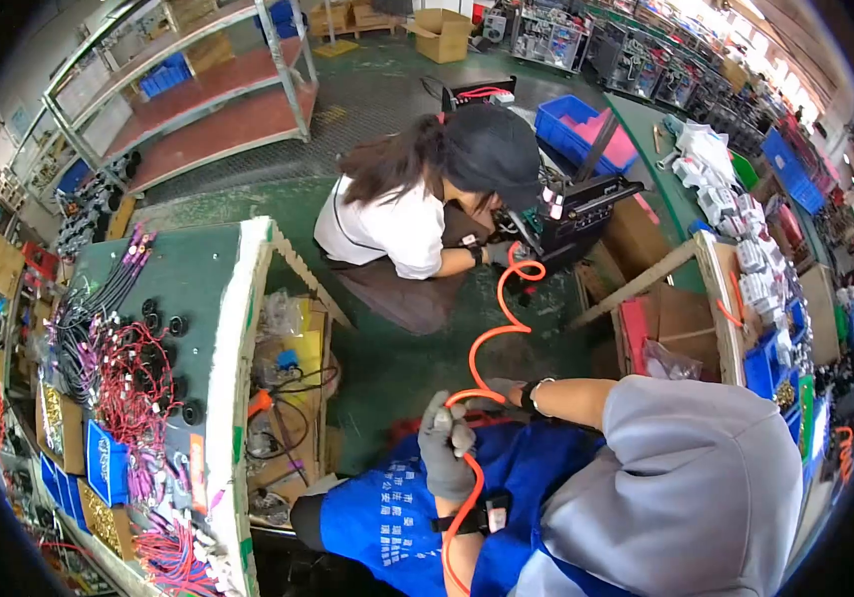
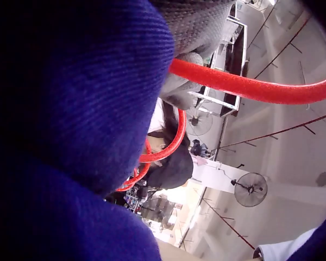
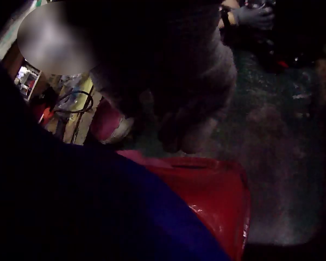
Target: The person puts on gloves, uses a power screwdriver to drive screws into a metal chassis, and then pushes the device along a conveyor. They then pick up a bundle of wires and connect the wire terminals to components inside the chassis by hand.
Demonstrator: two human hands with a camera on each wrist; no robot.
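In the head view my left hand, in a grey glove, grips an orange coiled hose with curled fingers. From there the hose runs back along the forearm and forward in loose coils toward a crouching person. The left wrist view shows the hose passing the gloved fingers. My right hand, also gloved, is just beyond the left one, partly behind the hose. In the dark right wrist view its fingers hang downward above a red plastic object, with nothing visible held.
Ahead, a person in a black cap bends over a black machine. A bench with wire bundles stands left; another bench with white parts stands right. A blue bin and a metal rack are farther back.
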